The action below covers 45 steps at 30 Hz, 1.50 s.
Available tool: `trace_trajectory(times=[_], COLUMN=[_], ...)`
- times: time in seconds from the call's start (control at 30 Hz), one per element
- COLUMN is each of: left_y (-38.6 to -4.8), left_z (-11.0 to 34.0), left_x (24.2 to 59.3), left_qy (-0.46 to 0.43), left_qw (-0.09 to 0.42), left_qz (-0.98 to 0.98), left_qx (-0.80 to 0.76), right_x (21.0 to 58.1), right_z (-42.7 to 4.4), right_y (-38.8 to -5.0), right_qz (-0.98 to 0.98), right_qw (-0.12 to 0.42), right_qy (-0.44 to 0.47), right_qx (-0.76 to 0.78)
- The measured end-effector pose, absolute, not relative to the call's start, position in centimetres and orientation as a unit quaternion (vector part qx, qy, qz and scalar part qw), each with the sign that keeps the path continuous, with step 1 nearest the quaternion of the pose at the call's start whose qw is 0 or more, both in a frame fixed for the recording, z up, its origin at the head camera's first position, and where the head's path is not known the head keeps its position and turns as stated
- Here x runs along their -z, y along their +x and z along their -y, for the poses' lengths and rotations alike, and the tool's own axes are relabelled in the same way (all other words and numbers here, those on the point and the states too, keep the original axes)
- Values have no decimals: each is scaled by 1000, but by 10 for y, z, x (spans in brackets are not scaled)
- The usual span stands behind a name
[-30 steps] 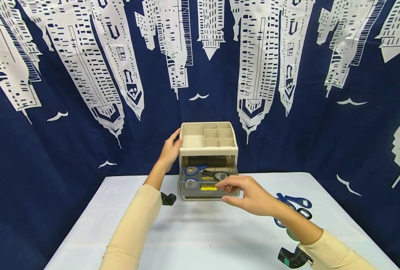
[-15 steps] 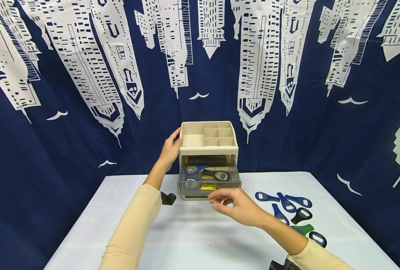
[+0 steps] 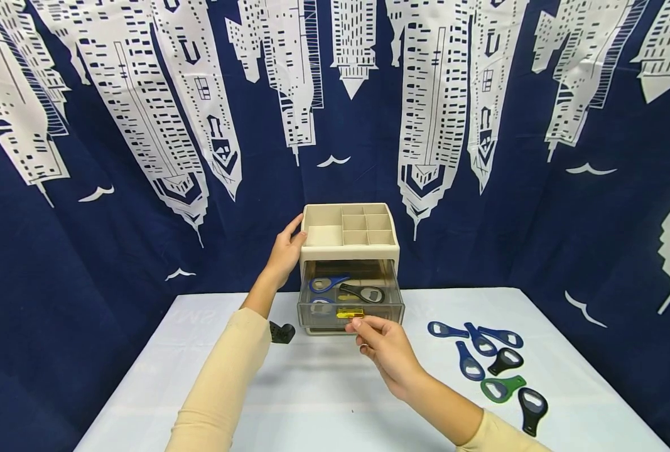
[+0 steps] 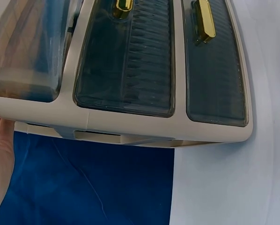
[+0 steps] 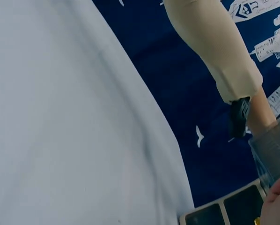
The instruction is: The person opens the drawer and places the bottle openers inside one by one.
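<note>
A beige desktop organizer (image 3: 348, 252) stands at the table's back, its clear grey top drawer (image 3: 312, 318) pulled out. Inside lie a blue bottle opener (image 3: 324, 284), a black bottle opener (image 3: 368, 294) and another blue one. My left hand (image 3: 284, 254) rests against the organizer's left side with fingers extended; the left wrist view shows that hand (image 4: 0, 157) at the frame's edge. At the drawer front, my right hand (image 3: 388, 351) pinches the lower edge of the yellow drawer handle (image 3: 350, 312) with thumb and forefinger. The right wrist view catches only part of this hand (image 5: 278, 204).
Several blue bottle openers (image 3: 470, 361), two black ones (image 3: 532, 408) and a green one (image 3: 501, 388) lie on the white table (image 3: 312, 402) at the right. A navy curtain (image 3: 255, 232) hangs behind. Lower drawers (image 4: 126, 61) with gold handles are closed.
My right hand has moved from above the drawer's front edge, down and toward me, then up to the handle, its fingers closing together. The left hand and drawer stay put.
</note>
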<state>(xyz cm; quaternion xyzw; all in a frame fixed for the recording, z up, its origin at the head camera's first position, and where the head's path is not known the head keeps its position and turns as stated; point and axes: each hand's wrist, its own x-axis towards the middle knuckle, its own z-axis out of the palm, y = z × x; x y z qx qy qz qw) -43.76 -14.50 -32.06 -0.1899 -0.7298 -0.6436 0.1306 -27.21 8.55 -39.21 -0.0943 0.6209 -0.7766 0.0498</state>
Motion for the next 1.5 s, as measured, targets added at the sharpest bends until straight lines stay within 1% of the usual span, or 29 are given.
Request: trace_trajectory(times=[0.17, 0.3, 0.77, 1.0, 1.5], left_y=[-438, -438, -437, -433, -436], left_z=[144, 144, 146, 145, 146], left_x=[320, 318, 320, 316, 320], left_qy=[-192, -193, -183, -182, -186], left_qw=[130, 128, 126, 123, 128], left_qz=[727, 726, 734, 734, 734], left_qx=[647, 648, 642, 642, 640], right_x=[390, 386, 381, 380, 378], right_z=[-78, -75, -74, -72, -67], right_y=[-272, -273, -285, -293, -312], right_qz=[-598, -597, -605, -613, -615], right_qw=[14, -5, -25, -25, -40], right_qy=[-51, -33, -29, -28, -28], right_qx=[800, 802, 795, 789, 787])
